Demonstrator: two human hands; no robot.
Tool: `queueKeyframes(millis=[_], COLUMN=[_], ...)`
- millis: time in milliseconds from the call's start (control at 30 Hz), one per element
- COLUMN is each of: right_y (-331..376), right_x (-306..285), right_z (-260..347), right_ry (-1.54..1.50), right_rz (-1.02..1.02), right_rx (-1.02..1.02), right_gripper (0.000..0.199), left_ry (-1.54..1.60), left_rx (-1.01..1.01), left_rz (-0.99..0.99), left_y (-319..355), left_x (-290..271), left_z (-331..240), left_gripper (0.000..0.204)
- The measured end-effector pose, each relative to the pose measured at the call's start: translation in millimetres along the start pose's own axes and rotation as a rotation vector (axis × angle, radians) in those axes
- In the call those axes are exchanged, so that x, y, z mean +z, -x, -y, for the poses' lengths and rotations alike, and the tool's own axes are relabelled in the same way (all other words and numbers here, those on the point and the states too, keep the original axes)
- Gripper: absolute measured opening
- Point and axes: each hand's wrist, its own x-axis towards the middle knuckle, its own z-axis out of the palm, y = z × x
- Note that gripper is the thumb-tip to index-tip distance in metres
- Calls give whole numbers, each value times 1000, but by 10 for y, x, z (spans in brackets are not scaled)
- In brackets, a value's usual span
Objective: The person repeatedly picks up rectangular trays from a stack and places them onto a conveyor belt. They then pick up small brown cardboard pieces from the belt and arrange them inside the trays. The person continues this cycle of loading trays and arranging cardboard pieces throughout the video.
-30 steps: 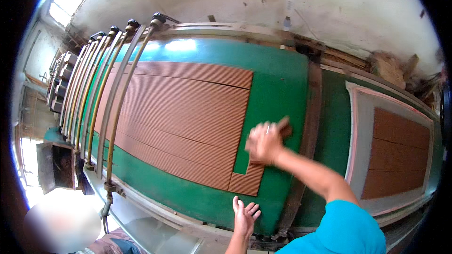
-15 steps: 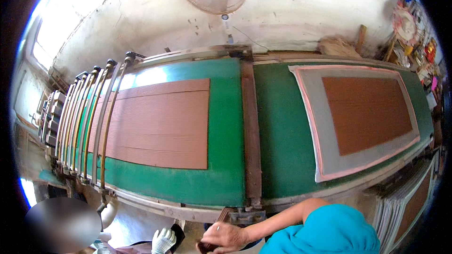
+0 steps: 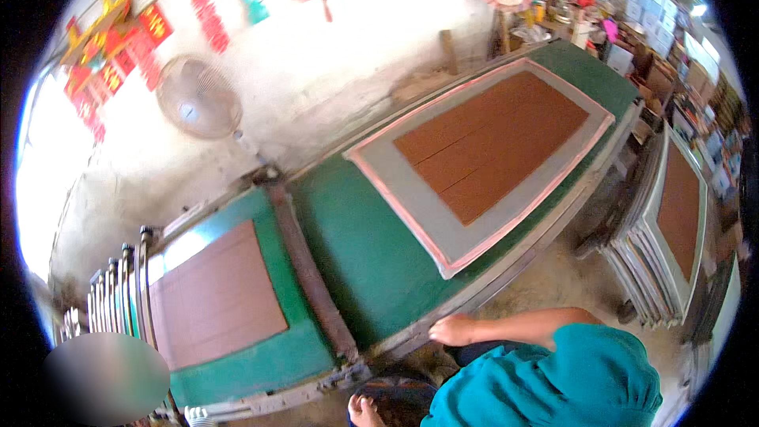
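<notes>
My right hand (image 3: pixel 453 330) is beside the near edge of a green-topped bench (image 3: pixel 340 229), its fingers curled; what they hold, if anything, does not show. Low in the view, my left hand (image 3: pixel 365 411) has bent fingers against something dark, and I cannot make out what is in it. On the bench lies a grey mesh panel (image 3: pixel 443 241) with a pinkish border. A brown ribbed sheet (image 3: pixel 502 146) rests on it, with thin seams across. On the left section another ribbed brown sheet (image 3: pixel 217 296) lies partly beneath a row of rollers.
A dark crossbar (image 3: pixel 312 269) divides the bench. Bordered panels (image 3: pixel 644 269) stand stacked on a rack at the right. A fan (image 3: pixel 198 99) is by the far wall. At the lower left, a person's striped gloved hand (image 3: pixel 198 415) shows beside the bench.
My view has swung right toward the mesh panel and rack. My right hand, which held brown strips near the crossbar, is now right of it by the bench edge; the strips no longer show there.
</notes>
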Motion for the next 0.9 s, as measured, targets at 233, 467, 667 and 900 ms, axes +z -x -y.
queueKeyframes(millis=[233,467,667,900], right_y=[827,768,882,1066], right_x=[-424,-1127,-1538,-1835], right_z=[-1485,-2910,-3161,-3272], right_ry=[-1188,-1741,-1916,-1494], right_rz=[-835,-1122,-992,-870], right_rx=[964,1054,1153,1372], right_gripper=[32,66,73,77], left_ry=[-393,-891,-1166,-1322], left_rx=[116,743,912,674], left_rz=[422,570,579,547], left_y=[-515,-1882,-3118,-3608], left_x=[1771,4573,7022,8596], left_z=[-535,-1786,-2396,-2243], left_gripper=[33,58,63,67])
